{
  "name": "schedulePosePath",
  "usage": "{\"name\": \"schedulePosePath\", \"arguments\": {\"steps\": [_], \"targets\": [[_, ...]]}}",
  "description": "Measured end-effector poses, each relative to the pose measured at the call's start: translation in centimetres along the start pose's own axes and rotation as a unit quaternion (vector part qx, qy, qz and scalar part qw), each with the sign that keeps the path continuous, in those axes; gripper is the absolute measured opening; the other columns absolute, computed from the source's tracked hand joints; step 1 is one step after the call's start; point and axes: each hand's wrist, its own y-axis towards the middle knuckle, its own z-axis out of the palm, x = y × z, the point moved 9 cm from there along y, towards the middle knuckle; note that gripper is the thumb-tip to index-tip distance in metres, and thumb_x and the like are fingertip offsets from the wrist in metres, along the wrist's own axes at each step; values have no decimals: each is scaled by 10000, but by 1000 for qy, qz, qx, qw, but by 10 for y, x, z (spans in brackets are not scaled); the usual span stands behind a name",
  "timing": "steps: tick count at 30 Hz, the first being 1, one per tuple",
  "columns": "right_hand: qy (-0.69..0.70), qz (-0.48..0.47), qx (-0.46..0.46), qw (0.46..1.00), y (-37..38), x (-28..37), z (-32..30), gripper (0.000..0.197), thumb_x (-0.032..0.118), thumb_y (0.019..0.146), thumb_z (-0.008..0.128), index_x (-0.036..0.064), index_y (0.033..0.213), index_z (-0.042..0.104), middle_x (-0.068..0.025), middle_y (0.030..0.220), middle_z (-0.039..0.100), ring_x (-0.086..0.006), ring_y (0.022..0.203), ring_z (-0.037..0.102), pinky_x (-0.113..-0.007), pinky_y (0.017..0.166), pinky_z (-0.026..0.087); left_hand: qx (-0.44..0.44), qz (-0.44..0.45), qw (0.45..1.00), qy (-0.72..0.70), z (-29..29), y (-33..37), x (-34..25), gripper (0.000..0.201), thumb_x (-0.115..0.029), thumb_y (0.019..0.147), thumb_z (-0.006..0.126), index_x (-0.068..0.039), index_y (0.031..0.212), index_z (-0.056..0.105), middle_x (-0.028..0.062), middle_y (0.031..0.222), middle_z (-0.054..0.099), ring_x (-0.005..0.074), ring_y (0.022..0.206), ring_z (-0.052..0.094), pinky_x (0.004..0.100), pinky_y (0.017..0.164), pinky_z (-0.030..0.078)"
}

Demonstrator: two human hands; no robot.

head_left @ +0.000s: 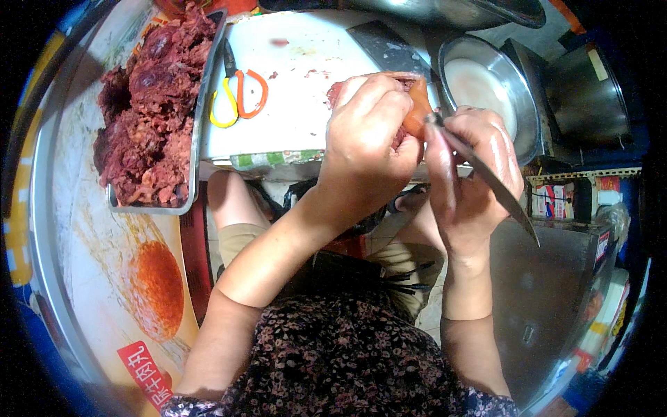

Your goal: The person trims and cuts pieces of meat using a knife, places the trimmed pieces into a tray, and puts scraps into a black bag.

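Fingers of the person's left hand [368, 128] are bent closed around a meat piece [401, 137], of which only small red parts show; such a tight grip is probably because wet meat slips easily. Beside it, between the two hands, shows an orange-coloured strip [418, 111]; whether it belongs to the meat, one cannot tell. Thumb and forefinger of the right hand [479, 174] are pinched together on a knife [497, 184], and the other fingers are curled. The blade slants back past this hand, its point turned down to the right, maybe to leave the fingertips free near the meat. How much of the handle is covered is not clear.

Both hands are above the near right part of a white board [299, 69], which perhaps serves to catch the scraps. Scissors [240, 90] lie on its left side, handles toward the person, a sensible position for easy taking. Left of the board, a metal tray [196, 167] is heaped with dark red meat [156, 111]; its raised rim seems to keep the heap together. Farther, a wide dark blade [389, 48] lies flat, and a metal bowl [521, 76] stands at the right, within reach.
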Motion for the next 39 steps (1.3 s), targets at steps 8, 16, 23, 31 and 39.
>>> {"name": "schedulePosePath", "arguments": {"steps": [8, 16, 23, 31, 39], "targets": [[51, 31, -9, 998, -7, -4, -7, 200, -42, 768, 750, -15, 913, 614, -143, 828, 627, -282, 749, 630, -353, 695, 529, 15, -62, 997, -48, 1, -2, 12, 234, -28, 636, 704, 12, 841, 600, 157, 818, 625, 323, 762, 632, 373, 736, 529], [25, 87, -37, 995, -12, -23, -6, 157, -32, 767, 726, -20, 855, 597, -152, 794, 612, -283, 724, 623, -364, 667, 517, 23, -58, 997, -52, -2, -1, 10, 254, -53, 649, 745, 12, 850, 605, 161, 835, 630, 313, 772, 634, 369, 746, 532], [61, 25, -11, 998, -8, -3, 3, 181, -62, 770, 734, -22, 903, 618, -145, 805, 610, -301, 732, 617, -360, 676, 526, 32, -97, 992, -80, 1, -7, 18, 242, -19, 642, 701, 28, 860, 609, 150, 863, 638, 285, 796, 635, 356, 765, 530], [22, 72, -40, 996, -11, -18, -11, 184, -26, 766, 744, -10, 886, 605, -148, 819, 626, -285, 728, 624, -362, 670, 521, 53, -172, 974, -137, 1, -8, 25, 243, -15, 656, 738, 34, 862, 620, 139, 873, 645, 237, 806, 635, 327, 771, 523], [30, 51, -28, 998, -13, -23, 1, 177, 13, 768, 754, -3, 877, 615, -149, 823, 630, -285, 726, 625, -367, 676, 522, 53, -191, 966, -167, 1, -10, 31, 261, -18, 652, 765, 37, 867, 628, 116, 883, 658, 215, 830, 634, 319, 795, 517]]}}
